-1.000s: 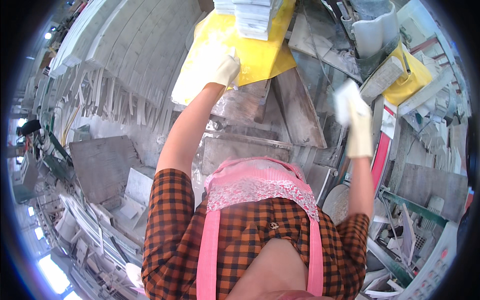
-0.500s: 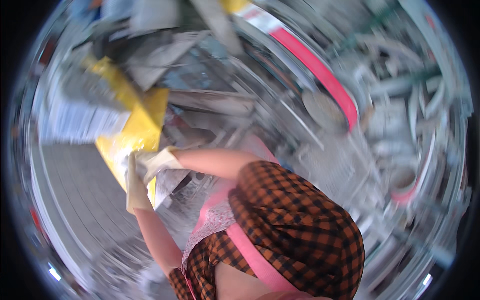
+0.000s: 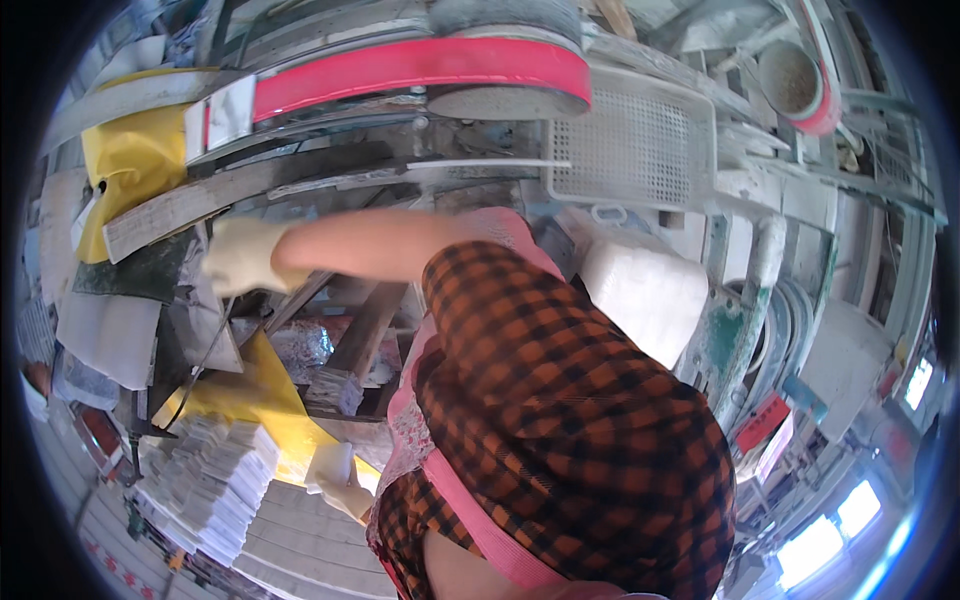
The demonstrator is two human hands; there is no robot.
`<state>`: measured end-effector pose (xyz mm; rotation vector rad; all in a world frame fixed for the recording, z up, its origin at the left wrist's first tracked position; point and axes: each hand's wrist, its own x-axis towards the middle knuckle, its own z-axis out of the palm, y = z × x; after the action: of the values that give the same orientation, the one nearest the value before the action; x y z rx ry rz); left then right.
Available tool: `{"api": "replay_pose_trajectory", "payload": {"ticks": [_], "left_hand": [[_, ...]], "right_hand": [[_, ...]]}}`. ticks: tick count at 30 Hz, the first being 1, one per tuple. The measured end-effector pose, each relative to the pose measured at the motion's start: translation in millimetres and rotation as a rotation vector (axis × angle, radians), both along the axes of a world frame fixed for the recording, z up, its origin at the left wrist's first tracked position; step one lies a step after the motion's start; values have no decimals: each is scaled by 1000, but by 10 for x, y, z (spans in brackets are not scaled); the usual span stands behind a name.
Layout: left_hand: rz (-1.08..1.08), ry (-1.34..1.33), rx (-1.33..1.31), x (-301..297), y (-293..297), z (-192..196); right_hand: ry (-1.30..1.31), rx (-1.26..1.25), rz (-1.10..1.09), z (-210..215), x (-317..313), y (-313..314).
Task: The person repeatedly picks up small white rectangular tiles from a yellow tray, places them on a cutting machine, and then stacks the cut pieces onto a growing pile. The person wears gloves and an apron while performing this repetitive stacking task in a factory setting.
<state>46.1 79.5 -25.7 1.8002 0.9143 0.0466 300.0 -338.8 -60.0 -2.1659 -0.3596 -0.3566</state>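
One cream-gloved left hand (image 3: 345,490), close to the pink apron (image 3: 408,425), grasping a small white square tile (image 3: 330,464) seen against the yellow sheet (image 3: 275,395), stacked white strips (image 3: 208,483) just beyond at that sheet's margin. Cream-gloved right hand (image 3: 238,256), arm stretched out, blurred, well apart from the left and near a greyish plank (image 3: 170,212); cannot tell whether its fingers are closed on anything. Farther off, past the right hand: crumpled yellow bag (image 3: 130,150), pink belt (image 3: 420,72) looped round a wheel, and, toward the elbow side, white perforated plastic crate (image 3: 635,140).
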Motion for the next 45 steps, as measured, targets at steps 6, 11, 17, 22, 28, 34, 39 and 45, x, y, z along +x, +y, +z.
{"api": "replay_pose_trajectory", "payload": {"ticks": [6, 11, 17, 22, 28, 34, 39, 45], "left_hand": [[38, -45, 42, -4, -350, 110], [102, -55, 133, -92, -608, 226], [145, -41, 119, 5, -880, 408], [176, -22, 128, 94, -928, 434], [195, 7, 133, 47, -963, 479], [213, 15, 130, -16, -1055, 537], [226, -4, 133, -50, -1035, 501], [164, -57, 132, -74, -904, 421]], "right_hand": [[-139, 163, -17, 37, 581, -1230], [121, -58, -301, -53, 1147, -1827], [-151, -520, -73, -373, 1408, -1750], [-85, -698, -274, -474, 1424, -1603], [130, -803, -144, -244, 1406, -1647], [174, -742, -97, -187, 1084, -1583], [208, -708, 5, -77, 864, -1813], [283, -725, 64, 25, 430, -2087]]}}
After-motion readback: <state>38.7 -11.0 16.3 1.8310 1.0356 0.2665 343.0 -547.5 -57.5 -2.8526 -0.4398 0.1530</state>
